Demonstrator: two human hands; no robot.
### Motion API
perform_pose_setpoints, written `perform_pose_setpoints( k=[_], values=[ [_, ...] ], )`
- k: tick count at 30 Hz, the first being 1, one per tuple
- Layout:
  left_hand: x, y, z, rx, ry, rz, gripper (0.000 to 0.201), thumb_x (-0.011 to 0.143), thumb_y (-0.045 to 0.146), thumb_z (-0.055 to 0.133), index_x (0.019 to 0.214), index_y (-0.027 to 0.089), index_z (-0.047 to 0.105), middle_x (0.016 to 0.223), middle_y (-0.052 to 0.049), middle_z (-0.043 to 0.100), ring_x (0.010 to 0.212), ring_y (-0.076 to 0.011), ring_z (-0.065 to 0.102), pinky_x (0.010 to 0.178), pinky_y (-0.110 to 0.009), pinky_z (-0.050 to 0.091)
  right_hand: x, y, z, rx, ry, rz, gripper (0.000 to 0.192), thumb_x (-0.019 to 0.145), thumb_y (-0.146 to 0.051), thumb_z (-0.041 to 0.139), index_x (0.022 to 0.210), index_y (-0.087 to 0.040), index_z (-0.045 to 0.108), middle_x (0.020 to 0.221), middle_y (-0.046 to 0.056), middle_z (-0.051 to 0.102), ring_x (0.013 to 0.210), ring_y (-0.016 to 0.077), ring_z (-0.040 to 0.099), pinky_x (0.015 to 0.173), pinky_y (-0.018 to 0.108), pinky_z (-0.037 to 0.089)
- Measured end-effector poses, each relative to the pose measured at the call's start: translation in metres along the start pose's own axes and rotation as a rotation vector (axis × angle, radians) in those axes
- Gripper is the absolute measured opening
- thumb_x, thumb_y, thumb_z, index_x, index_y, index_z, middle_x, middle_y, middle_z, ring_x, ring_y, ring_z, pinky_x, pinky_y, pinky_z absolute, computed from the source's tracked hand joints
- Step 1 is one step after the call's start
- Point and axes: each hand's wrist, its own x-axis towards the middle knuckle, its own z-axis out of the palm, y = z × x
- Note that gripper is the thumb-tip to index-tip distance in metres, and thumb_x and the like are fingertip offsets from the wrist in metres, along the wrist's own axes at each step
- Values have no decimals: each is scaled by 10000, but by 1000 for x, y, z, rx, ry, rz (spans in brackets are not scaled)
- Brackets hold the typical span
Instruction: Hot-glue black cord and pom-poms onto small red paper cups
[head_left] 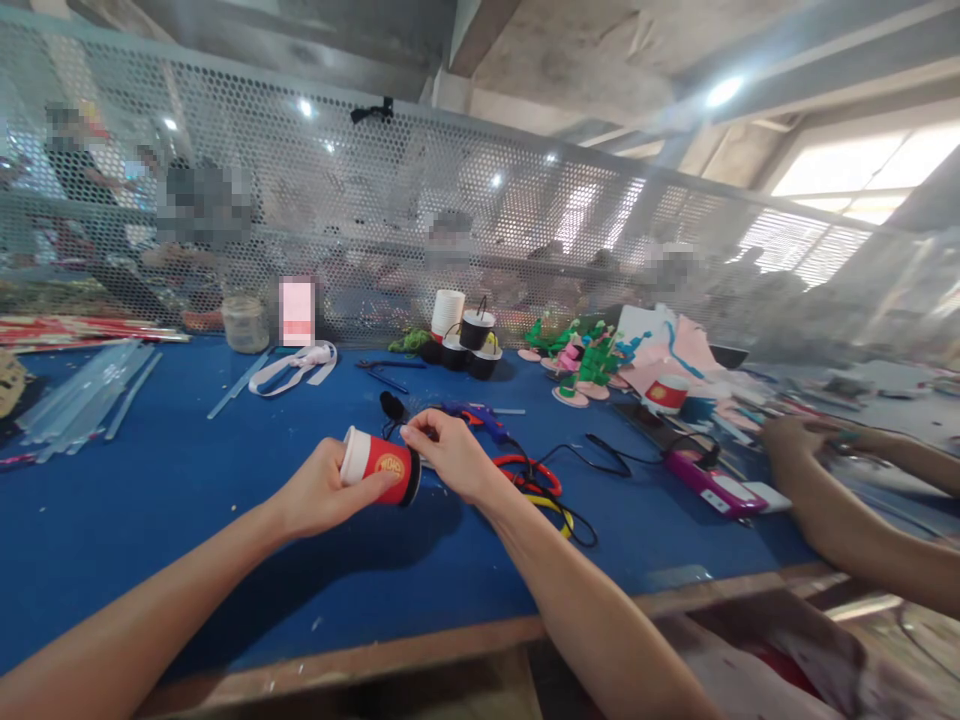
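My left hand (319, 487) is wrapped round a paper cup (381, 466), which lies tilted on its side above the table. The cup is white and red with a yellow emblem, and a black band circles its right end. Close to that end, my right hand (448, 452) has thumb and fingertips pinched together; what they hold, if anything, is too small to make out. Just behind the hands is a small black bundle (393, 406). A blue glue gun (487, 424) lies beyond my right hand, with red-handled scissors (551, 478) beside my right wrist.
Black-wrapped cups (478, 326) and green pipe-cleaner figures (596, 358) stand along the perforated screen (375, 200). Glue sticks (79, 405) lie at left. A purple power strip (712, 485) and cables are at right, near a co-worker's arms (817, 500). The table's wooden edge (450, 645) runs in front.
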Motion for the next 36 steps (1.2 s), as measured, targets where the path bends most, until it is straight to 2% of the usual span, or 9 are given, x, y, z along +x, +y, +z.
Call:
perform_pose_setpoints(
  k=[13,19,24,29,33,36],
  values=[
    [0,-3,-1,43,13,86,318,654,351,559,447,158,414,405,59,331,394,-42,250,351,-177,196,-1,-3,-2,16,-5,9,152,706,-304,541,650,-163,530,640,-14,556,594,105,485,590,239,380],
    [-1,-2,0,42,29,118,294,649,345,562,459,158,438,400,60,338,379,-41,245,345,-180,201,-1,-3,-3,70,-29,42,178,702,-327,544,636,-163,525,597,-29,519,548,89,428,545,224,360],
    [-1,1,0,-9,46,63,294,631,346,570,453,164,424,402,58,335,382,-45,252,351,-188,197,1,-2,-4,65,-36,55,218,725,-357,522,641,-157,535,604,-15,531,574,102,454,567,233,362],
    [4,-4,-1,-153,179,-28,320,599,398,600,458,153,452,421,54,365,408,-50,280,377,-188,234,1,-1,-6,94,45,22,288,763,-422,477,637,-166,516,624,3,551,597,113,484,580,238,371],
    [7,-8,-1,-260,243,-58,298,587,406,627,502,139,525,444,42,440,424,-58,328,397,-190,277,-5,-5,-4,215,-54,68,344,739,-493,487,634,-166,500,590,-11,523,542,98,446,535,233,352],
    [7,-9,-1,-268,213,-53,272,617,389,623,560,126,583,483,27,500,455,-68,375,430,-195,314,-7,-7,-3,301,-167,126,342,710,-495,525,638,-162,496,571,-28,505,512,81,424,523,225,336]
  ],
)
